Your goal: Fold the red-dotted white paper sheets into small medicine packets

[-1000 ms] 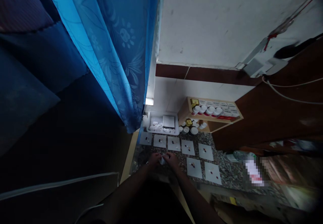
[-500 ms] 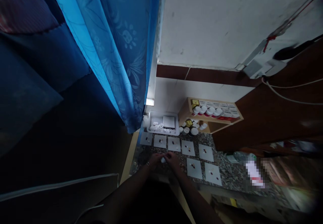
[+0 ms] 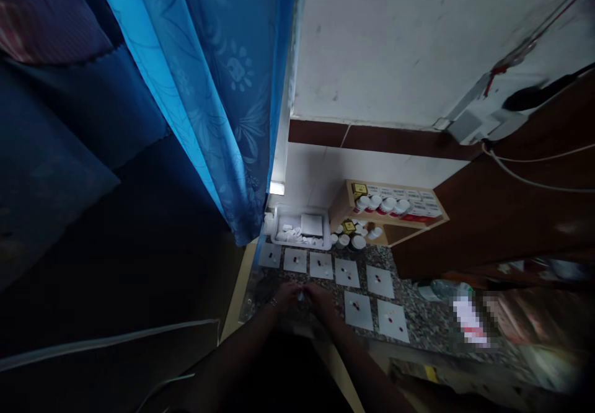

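Note:
Just above the near edge of the counter, my left hand and my right hand meet, fingers closed together. Between them is a small piece of white paper, which looks folded; its contents, if any, are hidden. Beyond and to the right lie several flat white paper squares, such as this paper square and another paper square, each bearing a few small tablets. Behind them a white plastic tray holds many small folded white packets and a stack of white paper.
A wooden shelf with boxes and white-capped bottles stands at the back, more bottles beneath it. A blue curtain hangs at left. A clear plastic bottle lies on the granite counter at right, near a blurred white-and-pink item.
My fingers have shifted slightly around the white paper, and less of it shows now. The paper squares, tray and shelf have stayed in place.

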Available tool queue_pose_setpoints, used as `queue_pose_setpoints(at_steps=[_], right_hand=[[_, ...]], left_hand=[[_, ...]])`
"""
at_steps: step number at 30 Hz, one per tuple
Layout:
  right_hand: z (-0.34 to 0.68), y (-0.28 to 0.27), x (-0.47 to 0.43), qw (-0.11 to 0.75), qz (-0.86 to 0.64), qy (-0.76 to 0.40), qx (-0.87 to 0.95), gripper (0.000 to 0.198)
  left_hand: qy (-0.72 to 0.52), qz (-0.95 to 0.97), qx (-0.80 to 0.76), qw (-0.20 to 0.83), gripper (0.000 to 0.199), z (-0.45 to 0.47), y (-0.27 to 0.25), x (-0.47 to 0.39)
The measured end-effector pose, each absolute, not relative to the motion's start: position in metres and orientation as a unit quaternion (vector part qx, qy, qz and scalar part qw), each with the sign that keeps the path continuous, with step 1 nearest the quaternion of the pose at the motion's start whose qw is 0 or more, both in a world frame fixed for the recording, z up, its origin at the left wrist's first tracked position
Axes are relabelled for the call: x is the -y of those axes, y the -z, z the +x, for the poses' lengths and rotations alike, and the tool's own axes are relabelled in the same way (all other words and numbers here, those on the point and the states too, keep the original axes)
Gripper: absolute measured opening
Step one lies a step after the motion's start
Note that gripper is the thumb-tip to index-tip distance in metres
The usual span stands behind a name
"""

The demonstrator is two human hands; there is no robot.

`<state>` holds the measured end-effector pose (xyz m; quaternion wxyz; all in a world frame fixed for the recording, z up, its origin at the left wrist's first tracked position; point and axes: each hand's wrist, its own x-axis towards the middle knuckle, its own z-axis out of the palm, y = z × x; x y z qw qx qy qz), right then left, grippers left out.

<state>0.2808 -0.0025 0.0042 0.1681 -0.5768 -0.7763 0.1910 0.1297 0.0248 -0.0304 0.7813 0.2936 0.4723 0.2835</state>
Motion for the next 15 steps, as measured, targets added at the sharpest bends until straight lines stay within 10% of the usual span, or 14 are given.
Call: queue_pose_setpoints(at_steps=[15], right_hand=[[0.285, -0.010, 0.010, 0.219, -0.535, -0.226, 0.784, 0.024]], left_hand=[[-0.269, 0.186, -0.494, 0.806, 0.024, 0.127, 0.008, -0.029]])
